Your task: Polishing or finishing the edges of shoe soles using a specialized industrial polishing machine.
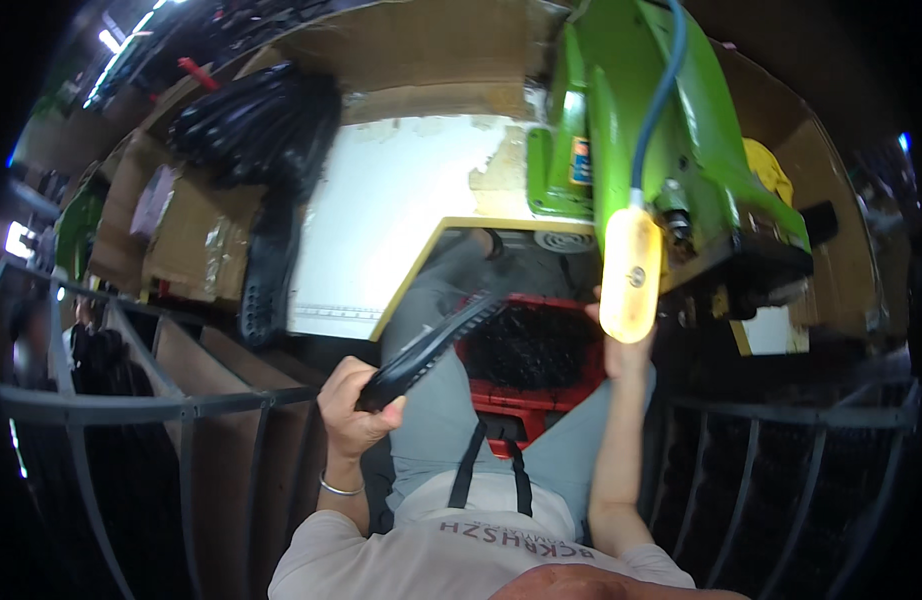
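My left hand (pixel 353 405) is closed around a black shoe sole (pixel 433 347) angled toward one o'clock over the red crate (pixel 521 400) (full of black pieces). My right hand (pixel 621 350), grip hidden, sits behind the yellow lamp (pixel 631 275). At twelve: white worktable (pixel 401 215), green machine (pixel 671 130).

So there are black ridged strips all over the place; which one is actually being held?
The one slanting up from the left hand: that black ridged strip is gripped at its lower end. The others lie heaped on the cardboard boxes and in the red crate.

A white-topped table (pixel 381 220) bears the green machine (pixel 671 150) and black pieces (pixel 256 125).
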The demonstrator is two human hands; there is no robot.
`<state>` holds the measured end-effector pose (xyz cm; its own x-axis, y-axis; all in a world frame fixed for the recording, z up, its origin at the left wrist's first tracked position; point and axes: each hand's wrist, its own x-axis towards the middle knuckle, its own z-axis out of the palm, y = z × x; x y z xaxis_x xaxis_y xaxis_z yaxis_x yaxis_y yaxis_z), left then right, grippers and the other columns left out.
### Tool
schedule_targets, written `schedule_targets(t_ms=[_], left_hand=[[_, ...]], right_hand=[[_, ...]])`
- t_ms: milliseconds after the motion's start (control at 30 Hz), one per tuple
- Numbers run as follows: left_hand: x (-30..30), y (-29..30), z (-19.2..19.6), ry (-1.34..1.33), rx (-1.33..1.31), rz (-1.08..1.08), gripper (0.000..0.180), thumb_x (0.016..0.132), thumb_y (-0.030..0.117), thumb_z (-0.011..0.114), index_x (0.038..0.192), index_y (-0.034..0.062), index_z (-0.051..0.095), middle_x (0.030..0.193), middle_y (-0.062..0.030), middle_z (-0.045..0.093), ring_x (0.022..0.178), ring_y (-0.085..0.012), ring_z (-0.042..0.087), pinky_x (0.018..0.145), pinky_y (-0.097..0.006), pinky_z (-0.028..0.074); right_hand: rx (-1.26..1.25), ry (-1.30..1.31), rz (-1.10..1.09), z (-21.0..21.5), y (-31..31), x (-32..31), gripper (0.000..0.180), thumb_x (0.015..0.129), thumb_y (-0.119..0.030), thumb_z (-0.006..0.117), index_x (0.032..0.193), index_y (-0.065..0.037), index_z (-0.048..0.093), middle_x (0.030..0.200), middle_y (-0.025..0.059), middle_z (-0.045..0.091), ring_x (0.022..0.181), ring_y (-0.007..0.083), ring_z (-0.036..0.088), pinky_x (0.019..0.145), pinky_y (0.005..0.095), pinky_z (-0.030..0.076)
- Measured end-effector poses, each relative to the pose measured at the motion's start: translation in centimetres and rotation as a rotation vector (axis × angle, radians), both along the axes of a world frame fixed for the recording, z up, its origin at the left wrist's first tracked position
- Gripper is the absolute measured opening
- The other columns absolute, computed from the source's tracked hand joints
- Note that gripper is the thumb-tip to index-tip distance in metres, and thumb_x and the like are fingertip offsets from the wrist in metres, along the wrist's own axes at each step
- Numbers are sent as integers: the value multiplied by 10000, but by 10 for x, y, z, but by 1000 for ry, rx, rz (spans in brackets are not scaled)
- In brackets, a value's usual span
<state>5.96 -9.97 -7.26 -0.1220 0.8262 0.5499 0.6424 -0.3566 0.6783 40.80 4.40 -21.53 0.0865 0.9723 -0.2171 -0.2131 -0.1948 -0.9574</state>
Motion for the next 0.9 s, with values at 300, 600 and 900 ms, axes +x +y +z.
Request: schedule_targets(t_ms=[300,600,900], left_hand=[[107,73,-45,-435,-212,-482,413,618,169,885,879,-13,621,760,-53,589,659,-146,569,597,-265,461],[112,113,-59,-446,-99,-416,412,597,133,902,861,6,612,754,-33,591,636,-100,560,571,-220,464],[40,103,-82,-633,-232,-322,481,654,291,891,890,-12,601,807,-14,546,706,-93,522,636,-215,426]], right_hand=[[520,194,-314,55,-47,33,934,719,-312,841,1431,-34,304,1440,131,325,1249,301,448,956,484,495],[569,-37,-362,74,-30,38,1001,701,-292,861,1455,17,280,1413,165,404,1246,261,468,1022,346,405],[578,-15,-234,64,-33,-25,1009,694,-122,856,1467,38,228,1285,118,498,1125,200,535,960,311,455]])
